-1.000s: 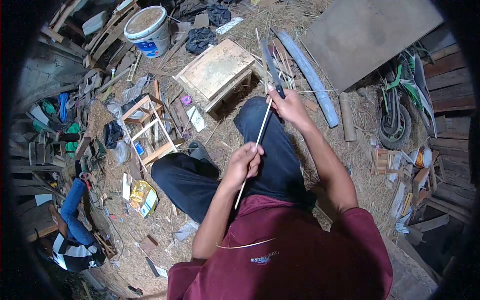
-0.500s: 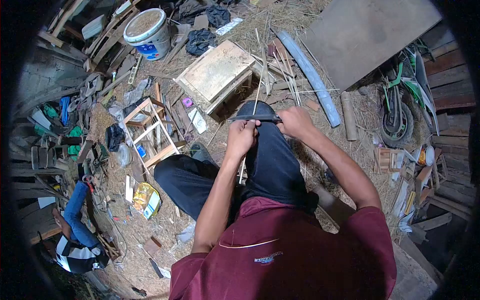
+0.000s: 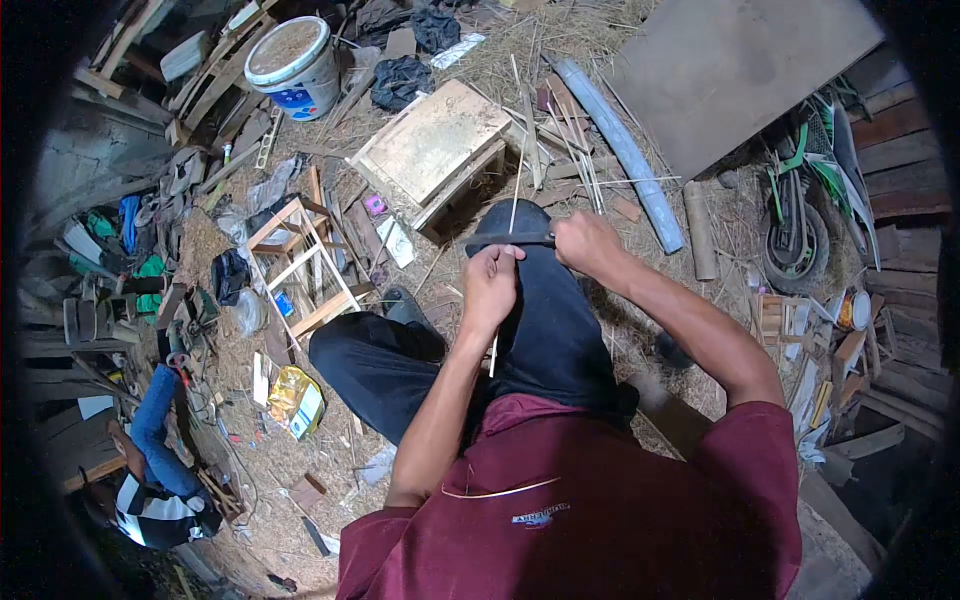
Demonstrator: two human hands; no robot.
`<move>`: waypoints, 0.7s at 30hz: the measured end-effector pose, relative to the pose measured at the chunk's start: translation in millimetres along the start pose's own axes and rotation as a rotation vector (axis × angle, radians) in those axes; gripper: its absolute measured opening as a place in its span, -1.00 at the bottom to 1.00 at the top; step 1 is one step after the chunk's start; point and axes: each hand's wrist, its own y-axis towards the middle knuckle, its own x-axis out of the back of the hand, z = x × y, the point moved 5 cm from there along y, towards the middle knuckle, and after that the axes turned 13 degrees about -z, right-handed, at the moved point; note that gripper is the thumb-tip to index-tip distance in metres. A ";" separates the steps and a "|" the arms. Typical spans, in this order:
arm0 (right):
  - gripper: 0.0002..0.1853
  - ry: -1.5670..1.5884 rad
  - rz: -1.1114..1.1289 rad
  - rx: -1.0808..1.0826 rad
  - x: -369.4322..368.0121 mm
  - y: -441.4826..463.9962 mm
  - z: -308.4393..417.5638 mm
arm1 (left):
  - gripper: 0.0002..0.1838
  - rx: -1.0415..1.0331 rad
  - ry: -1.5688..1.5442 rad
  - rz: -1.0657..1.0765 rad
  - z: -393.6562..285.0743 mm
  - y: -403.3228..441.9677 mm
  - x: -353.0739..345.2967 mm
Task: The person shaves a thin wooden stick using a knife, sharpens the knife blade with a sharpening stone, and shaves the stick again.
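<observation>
My left hand [image 3: 490, 285] pinches a thin pale strip, which looks like bamboo [image 3: 518, 180], against my raised knee [image 3: 540, 290]. The strip runs lengthwise over the knee, its far end pointing toward the wooden box and its near end showing below my hand. In my right hand [image 3: 588, 244] is a knife, closed in the fist by its handle. Its dark blade [image 3: 505, 239] points left and lies across the strip, just beyond my left fingertips. The blade's edge is too small to make out.
A pale wooden box [image 3: 435, 145] stands ahead, with a small wooden frame [image 3: 300, 265] to its left. More thin strips [image 3: 585, 160] lean beside a bluish-grey tube [image 3: 625, 150]. A white bucket [image 3: 292, 65], a small motorbike [image 3: 800, 220] and a person in blue trousers [image 3: 155, 425] are around me.
My left hand has shifted slightly toward my body and to the right, still pinching the strip. The knife stays across the strip with a slight shift, and my right elbow sits a little farther out.
</observation>
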 end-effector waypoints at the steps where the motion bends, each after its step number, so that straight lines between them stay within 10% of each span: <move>1: -0.84 -0.008 -0.027 -0.014 -2.2 -1.7 -2.9 | -0.72 0.009 -0.051 0.016 1.4 -3.7 -1.7; 17: -0.83 -0.123 -0.094 -0.182 -4.8 -16.5 -45.1 | -0.74 0.161 -0.135 0.177 23.3 -80.6 33.5; 21: -0.84 -0.037 -0.040 -0.038 12.4 -12.6 -19.7 | -0.73 -0.095 -0.049 0.123 7.5 -22.0 8.1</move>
